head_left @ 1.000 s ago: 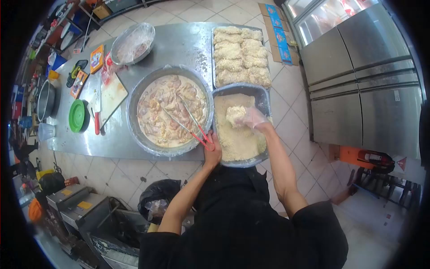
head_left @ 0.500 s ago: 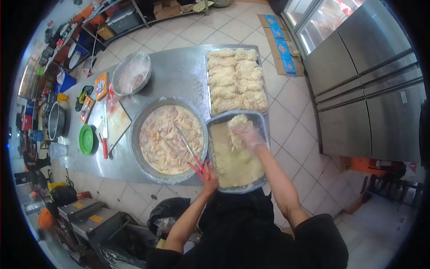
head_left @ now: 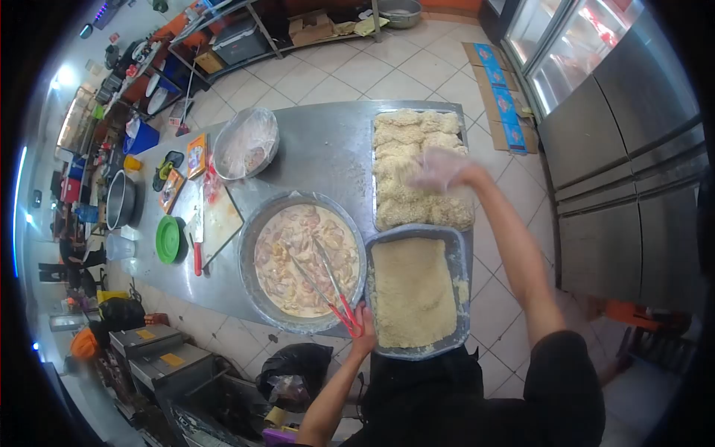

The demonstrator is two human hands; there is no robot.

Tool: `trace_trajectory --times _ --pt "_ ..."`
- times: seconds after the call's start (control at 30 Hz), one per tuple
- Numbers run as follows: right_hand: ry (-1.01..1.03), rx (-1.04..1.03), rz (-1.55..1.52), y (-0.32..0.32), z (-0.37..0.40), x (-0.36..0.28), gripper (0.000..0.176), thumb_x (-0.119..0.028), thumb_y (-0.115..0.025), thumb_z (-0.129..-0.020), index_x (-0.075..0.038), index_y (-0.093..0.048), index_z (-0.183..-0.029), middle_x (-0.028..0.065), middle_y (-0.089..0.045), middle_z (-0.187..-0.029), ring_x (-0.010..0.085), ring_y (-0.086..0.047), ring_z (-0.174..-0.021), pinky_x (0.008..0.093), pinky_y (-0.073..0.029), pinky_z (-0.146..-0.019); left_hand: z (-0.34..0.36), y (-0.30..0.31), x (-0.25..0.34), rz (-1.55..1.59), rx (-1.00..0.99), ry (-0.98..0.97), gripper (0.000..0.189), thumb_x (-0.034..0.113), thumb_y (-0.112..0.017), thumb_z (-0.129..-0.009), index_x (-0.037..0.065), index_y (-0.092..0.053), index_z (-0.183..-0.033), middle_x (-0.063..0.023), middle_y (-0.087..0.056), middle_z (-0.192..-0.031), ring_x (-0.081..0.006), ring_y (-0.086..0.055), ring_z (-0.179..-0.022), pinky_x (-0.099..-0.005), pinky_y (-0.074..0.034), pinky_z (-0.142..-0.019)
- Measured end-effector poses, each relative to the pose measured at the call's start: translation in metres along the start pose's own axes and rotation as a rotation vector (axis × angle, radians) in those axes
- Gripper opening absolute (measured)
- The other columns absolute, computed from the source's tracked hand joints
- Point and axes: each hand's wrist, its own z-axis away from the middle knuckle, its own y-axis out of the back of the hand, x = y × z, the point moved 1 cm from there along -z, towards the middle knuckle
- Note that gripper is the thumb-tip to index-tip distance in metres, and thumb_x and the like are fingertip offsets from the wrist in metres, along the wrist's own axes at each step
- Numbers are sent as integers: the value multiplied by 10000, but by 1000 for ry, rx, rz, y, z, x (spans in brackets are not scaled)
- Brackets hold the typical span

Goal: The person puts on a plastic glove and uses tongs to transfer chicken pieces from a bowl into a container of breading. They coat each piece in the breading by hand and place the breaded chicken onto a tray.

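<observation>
Since your left hand (head_left: 363,334) clasps the tongs (head_left: 347,306), they lean in the bowl (head_left: 247,264), but your right hand (head_left: 438,170), over the coated pieces (head_left: 404,213), blurs, its grip impossible to tell.

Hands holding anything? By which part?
Left hand: silver metal tongs, by their red handles. Clear-gloved right hand: can't tell; it's blurred over the pale crumb-coated pieces.

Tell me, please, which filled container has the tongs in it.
The large round basin, left of the crumb tub: red-handled tongs reach into it beside the left hand. The tub, tray and plastic-covered bowl have none.
</observation>
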Motion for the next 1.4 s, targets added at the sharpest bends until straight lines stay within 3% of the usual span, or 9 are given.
trace_trajectory --times 0.2,0.47,0.67,0.73,0.93,1.07,1.17,1.27,1.4 --pt "41 212 -55 -22 -157 91 754 -712 -507 -869 2 -713 -999 212 -707 -1025 333 -662 -942 451 -494 -866 1 2 17 -13 -23 50 567 387 -372 -1051 -104 -456 -1322 -262 -556 -1270 -351 -523 -1220 -411 -385 -1049" --pt "-234 122 299 -1 -107 -6 633 -594 -509 -904 -16 -717 -1061 225 -656 -1195 366 -647 -1059 467 -492 -951 5 0 21 -11 45 2 569 395 -377 -1045 -101 -482 -1304 -286 -552 -1268 -393 -521 -1217 -429 -388 -1048" --pt "-98 402 364 -56 -99 -12 598 -546 -470 -940 -34 -657 -1187 201 -625 -1258 322 -564 -1218 503 -450 -1013 3 -2 19 -23 54 -15 606 415 -363 -1045 -108 -452 -1338 -299 -531 -1302 -401 -499 -1254 -433 -368 -1073" --pt "159 939 490 -103 -118 19 566 -527 -462 -950 -45 -623 -1199 188 -613 -1262 310 -516 -1260 521 -420 -1040 4 -2 21 -21 50 -24 610 416 -360 -1046 -108 -447 -1343 -298 -526 -1309 -403 -493 -1259 -433 -364 -1076" --pt "-141 379 130 -64 -36 -70 518 -481 -437 -975 -26 -680 -928 213 -680 -988 372 -650 -945 492 -503 -853 1 -2 25 4 40 -49 617 429 -342 -1052 -94 -435 -1366 -305 -503 -1341 -419 -453 -1298 -445 -328 -1104" --pt "-115 455 111 -117 23 -100 478 -402 -441 -982 -12 -673 -831 212 -674 -863 396 -654 -818 489 -509 -775 1 -1 32 -10 27 -54 592 406 -349 -1054 -81 -430 -1380 -314 -490 -1360 -433 -449 -1298 -458 -332 -1104" --pt "-277 301 107 -150 58 -135 282 -231 -488 -930 -39 -693 -944 205 -684 -939 376 -662 -904 471 -515 -844 0 -5 24 -15 53 -112 535 369 -383 -1053 -65 -457 -1357 -313 -497 -1345 -441 -445 -1295 -461 -338 -1095" --pt "334 695 -279 -208 56 -154 449 -42 -503 -802 -5 -608 -1237 199 -650 -1166 338 -600 -1155 402 -452 -1022 -4 -10 5 -95 155 -184 448 300 -473 -1020 -46 -507 -1303 -296 -565 -1254 -434 -516 -1221 -454 -403 -1035" --pt "86 558 -46 -231 51 -239 435 -162 -528 -867 7 -539 -1267 210 -666 -1113 354 -612 -1131 427 -476 -976 -7 -9 -9 12 26 -453 353 175 -575 -926 -32 -574 -1213 -244 -646 -1134 -390 -615 -1084 -436 -483 -921"
